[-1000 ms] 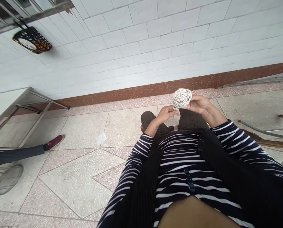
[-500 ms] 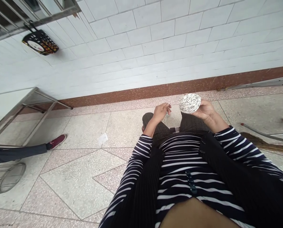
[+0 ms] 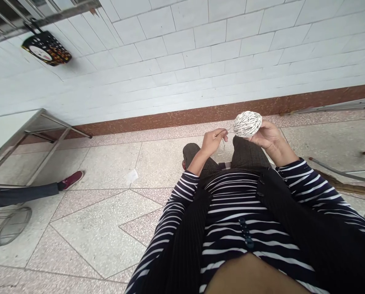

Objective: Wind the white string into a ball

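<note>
A wound ball of white cord with dark flecks is raised above my knees. My right hand grips it from its right side, fingers partly hidden behind it. To the left, my left hand is closed in a pinch on a thin strand of the same cord, which runs to the ball. A loose piece of the strand hangs below my left fingers over the floor. The hands are apart, with only the strand between them.
A tiled wall with a brown skirting stands in front. A metal-framed table, a wire stool and another person's leg and red shoe are at left. White paper lies on the floor. Metal legs are at right.
The ball in my right hand has risen slightly and tilted. My left hand has moved right and a little up, closer to it, and the strand between them now shows.
</note>
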`<action>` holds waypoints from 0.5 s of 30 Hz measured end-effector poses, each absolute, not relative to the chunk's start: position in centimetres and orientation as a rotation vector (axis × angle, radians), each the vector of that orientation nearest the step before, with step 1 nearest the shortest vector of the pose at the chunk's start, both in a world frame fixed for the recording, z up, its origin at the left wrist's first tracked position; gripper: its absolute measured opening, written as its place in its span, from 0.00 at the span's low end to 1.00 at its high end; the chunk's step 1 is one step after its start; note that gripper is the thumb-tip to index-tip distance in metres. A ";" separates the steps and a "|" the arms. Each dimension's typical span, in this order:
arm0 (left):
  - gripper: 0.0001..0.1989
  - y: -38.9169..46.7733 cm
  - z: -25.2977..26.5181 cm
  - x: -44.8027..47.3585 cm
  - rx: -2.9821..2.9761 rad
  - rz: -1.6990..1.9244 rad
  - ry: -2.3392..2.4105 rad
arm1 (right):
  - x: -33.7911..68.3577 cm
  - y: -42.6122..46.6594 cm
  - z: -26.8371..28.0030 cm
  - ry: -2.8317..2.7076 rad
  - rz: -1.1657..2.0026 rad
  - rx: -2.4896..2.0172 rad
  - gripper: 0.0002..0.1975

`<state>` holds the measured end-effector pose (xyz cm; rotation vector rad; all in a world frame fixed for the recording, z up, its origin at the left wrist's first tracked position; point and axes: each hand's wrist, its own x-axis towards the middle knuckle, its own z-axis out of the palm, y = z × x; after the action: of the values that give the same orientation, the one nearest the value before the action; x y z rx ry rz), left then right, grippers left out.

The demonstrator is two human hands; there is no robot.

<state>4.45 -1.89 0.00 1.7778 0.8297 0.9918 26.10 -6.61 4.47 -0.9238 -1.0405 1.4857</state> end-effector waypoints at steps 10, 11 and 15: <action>0.28 -3.5 1.2 2.7 1.320 0.747 0.521 | 25.6 -7.0 5.0 -0.939 1.516 -0.852 0.32; 0.28 -3.4 1.0 2.7 1.311 0.762 0.516 | 25.6 -6.9 4.8 -0.924 1.524 -0.847 0.32; 0.27 -2.5 0.3 3.5 1.336 0.840 0.596 | 25.7 -6.6 3.9 -0.888 1.563 -0.779 0.32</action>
<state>3.52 -2.54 0.33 1.3359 0.5957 0.8399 25.66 -6.64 3.94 -0.7793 -0.8884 1.5630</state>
